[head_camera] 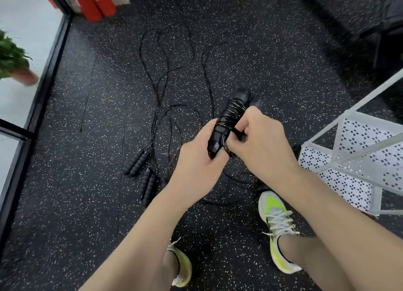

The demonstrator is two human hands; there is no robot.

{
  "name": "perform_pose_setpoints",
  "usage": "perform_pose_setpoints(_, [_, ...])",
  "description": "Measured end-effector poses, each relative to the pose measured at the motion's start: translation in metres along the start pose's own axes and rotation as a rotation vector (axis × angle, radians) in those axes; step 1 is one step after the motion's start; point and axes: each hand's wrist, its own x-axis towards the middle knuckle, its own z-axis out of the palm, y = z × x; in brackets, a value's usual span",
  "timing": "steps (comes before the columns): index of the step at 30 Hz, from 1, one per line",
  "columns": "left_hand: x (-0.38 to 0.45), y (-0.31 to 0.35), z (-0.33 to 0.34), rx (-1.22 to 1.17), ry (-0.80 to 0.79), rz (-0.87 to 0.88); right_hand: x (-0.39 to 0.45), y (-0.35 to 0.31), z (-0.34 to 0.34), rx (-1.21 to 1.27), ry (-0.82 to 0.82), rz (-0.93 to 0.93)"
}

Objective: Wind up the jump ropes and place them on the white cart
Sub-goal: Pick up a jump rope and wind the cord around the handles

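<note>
I hold a black jump rope (231, 116) in front of me, its cord wound in coils around the two handles. My left hand (196, 157) grips the handles near their lower end. My right hand (259, 142) pinches a loop of the cord against the handles. Two more black jump ropes lie on the floor: one pair of ribbed handles (136, 163) and a second pair (148, 187) just below it, with their thin cords (165, 57) trailing away in long loops. The white cart (357, 157) stands at the right, its perforated shelf close to my right hand.
The floor is dark speckled rubber (87, 203). My two feet in yellow-white shoes (277, 229) stand at the bottom. A black window frame (37, 107) and a potted plant (13, 61) are on the left, red pads (96, 2) at the top left.
</note>
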Motion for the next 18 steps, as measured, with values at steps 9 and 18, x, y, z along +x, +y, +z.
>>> perform_pose_setpoints(9, [0.001,0.000,0.005,0.001,0.001,-0.040,0.002,-0.002,0.000,-0.067,0.005,-0.057])
perform_pose_setpoints(18, [0.002,-0.011,0.006,-0.324,-0.148,-0.166,0.003,0.001,-0.003,0.011,0.013,-0.065])
